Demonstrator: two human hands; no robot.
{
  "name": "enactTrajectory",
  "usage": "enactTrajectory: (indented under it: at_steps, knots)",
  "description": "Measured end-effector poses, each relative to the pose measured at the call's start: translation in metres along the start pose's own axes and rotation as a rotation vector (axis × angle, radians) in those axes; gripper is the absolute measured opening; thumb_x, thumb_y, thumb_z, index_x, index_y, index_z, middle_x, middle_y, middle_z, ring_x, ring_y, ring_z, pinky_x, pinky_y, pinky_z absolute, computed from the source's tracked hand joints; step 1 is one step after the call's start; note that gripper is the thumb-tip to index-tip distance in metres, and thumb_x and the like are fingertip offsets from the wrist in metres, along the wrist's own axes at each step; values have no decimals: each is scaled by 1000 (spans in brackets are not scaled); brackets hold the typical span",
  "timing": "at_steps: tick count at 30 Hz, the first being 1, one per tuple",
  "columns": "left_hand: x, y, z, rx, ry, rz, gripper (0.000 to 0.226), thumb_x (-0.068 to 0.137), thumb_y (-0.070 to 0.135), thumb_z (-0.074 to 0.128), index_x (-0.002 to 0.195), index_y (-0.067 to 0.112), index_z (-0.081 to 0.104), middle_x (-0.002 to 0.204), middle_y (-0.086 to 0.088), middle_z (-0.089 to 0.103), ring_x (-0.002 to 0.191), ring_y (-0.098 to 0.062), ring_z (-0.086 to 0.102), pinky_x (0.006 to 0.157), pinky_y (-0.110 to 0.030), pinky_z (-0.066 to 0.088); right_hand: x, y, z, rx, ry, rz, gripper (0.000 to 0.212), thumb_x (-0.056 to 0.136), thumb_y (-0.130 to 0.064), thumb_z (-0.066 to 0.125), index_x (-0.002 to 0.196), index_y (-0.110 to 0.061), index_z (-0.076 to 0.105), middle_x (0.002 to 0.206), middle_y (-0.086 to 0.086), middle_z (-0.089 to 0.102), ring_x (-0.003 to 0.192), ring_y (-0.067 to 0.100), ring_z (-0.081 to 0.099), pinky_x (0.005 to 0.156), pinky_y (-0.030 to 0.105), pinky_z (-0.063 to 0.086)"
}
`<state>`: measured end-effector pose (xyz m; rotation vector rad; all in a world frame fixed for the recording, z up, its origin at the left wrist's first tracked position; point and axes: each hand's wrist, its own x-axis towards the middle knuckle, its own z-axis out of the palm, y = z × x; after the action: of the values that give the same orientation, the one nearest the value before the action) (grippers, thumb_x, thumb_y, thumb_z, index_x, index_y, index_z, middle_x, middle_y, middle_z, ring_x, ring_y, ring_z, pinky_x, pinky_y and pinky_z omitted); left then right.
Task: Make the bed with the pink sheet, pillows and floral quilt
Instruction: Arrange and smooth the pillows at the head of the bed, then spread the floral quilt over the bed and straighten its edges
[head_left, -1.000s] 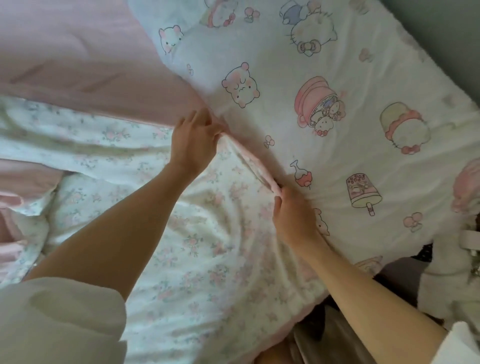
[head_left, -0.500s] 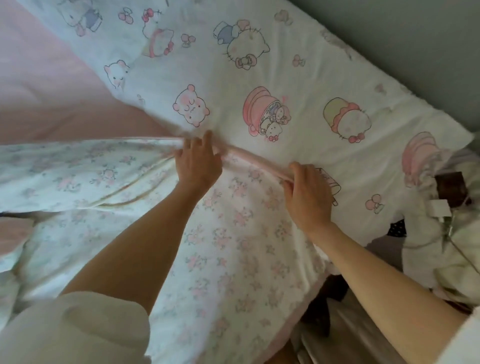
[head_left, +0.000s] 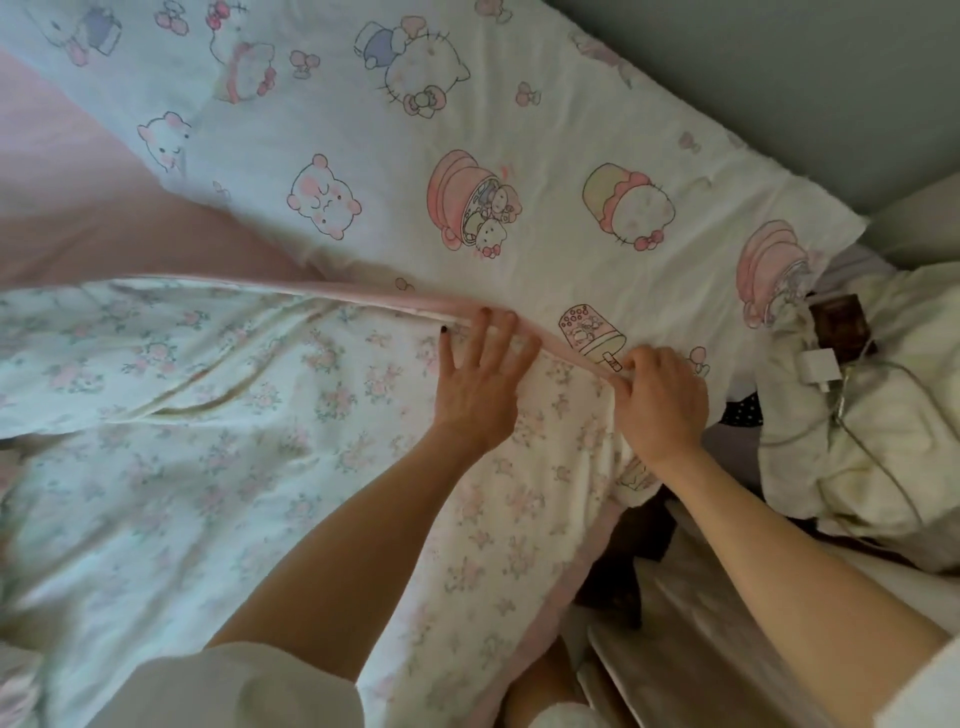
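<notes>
The floral quilt (head_left: 249, 415) fills the lower left and centre of the frame, its pink-trimmed top edge (head_left: 374, 299) running from the middle left across to the hands, where it overlaps the lower margin of the cartoon-print pillow (head_left: 467, 171) that stretches along the upper half. The pink sheet (head_left: 78, 197) shows bare at the upper left, between pillow and quilt.

The left hand (head_left: 480, 374) lies flat on the quilt just below the trim, fingers spread and straight, pressing the cloth down. The right hand (head_left: 662, 397), just beside it toward the right, has its fingers curled over the trim and appears to pinch the quilt's corner edge (the fingertips are hidden, so how much cloth it holds I cannot tell).

The step in hand looks to be squaring the quilt's top edge against the pillow. To do it well, I would keep the left palm as an anchor and draw the pinched corner outward toward the bed's right side, taut enough to flatten the diagonal creases at centre left, then sweep the flat hand leftward along the trim so the border lies straight.

At the right edge, a heap of pale cloth (head_left: 852, 431) with a white charger (head_left: 818, 366) and cable sits close by; the corner could snag it.
</notes>
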<state>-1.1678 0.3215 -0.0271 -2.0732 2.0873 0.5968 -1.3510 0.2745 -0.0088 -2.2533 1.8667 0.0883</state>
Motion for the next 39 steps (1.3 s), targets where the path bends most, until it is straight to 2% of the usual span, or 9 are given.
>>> enactTrajectory:
  at_steps: [3,7,10,14,16,20,27,34,39]
  knots:
    - [1,-7,-12,-127,2,19,62,94,16,38,149,31,14,160,1,-3,147,-24,-13,116,-54,-7,-1,-13,-7,47,106,-74,23,84,-14,60,105,-7,56,106,13,58,99,31,56,79,43,44]
    - [-28,-26,-25,-412,259,-194,49,94,8,39,141,20,39,158,-3,19,148,-23,2,120,-46,7,-26,-65,-7,267,199,-389,29,82,-9,42,108,-7,57,108,13,59,102,29,56,86,41,47]
    - [-66,-53,-16,-458,312,-474,49,96,16,40,145,21,32,159,-4,15,148,-24,0,119,-49,5,-45,-102,10,93,-114,-558,44,87,-15,42,130,-12,50,134,15,52,129,34,45,106,50,38]
    - [-153,-103,13,-415,143,-846,58,97,27,38,150,24,13,160,-6,-2,147,-28,-10,115,-57,2,-57,-149,22,-111,-666,-375,56,98,-32,31,150,-17,18,159,11,9,146,34,5,118,50,13]
    - [-185,-114,24,-453,102,-959,60,97,27,38,150,23,10,160,-8,-4,146,-31,-11,115,-59,4,-64,-167,20,-112,-667,-392,54,98,-33,30,148,-15,22,158,12,13,146,33,10,118,47,15]
    - [-268,-135,29,-527,169,-1203,59,96,26,40,149,22,15,160,-7,1,147,-28,-8,116,-57,4,-113,-241,20,22,-602,-675,48,98,-26,34,144,-11,34,154,12,26,143,28,21,117,40,21]
    - [-420,-133,38,-648,333,-1489,59,94,25,43,148,23,18,159,-5,7,147,-26,-2,116,-55,8,-231,-320,9,-78,-746,-988,48,99,-25,34,145,-12,30,151,9,31,140,26,28,112,36,27]
    - [-589,-112,35,-627,555,-1619,57,94,27,45,146,21,24,156,-7,17,145,-28,10,115,-53,17,-373,-372,-17,-76,-775,-1158,46,97,-26,36,140,-12,37,142,13,43,130,29,42,105,40,38]
    - [-716,-70,68,-644,653,-1680,54,93,25,47,144,20,30,151,-8,27,140,-26,25,114,-45,23,-500,-380,-27,-52,-886,-1255,45,99,-25,35,142,-13,36,146,8,41,132,23,42,102,32,36]
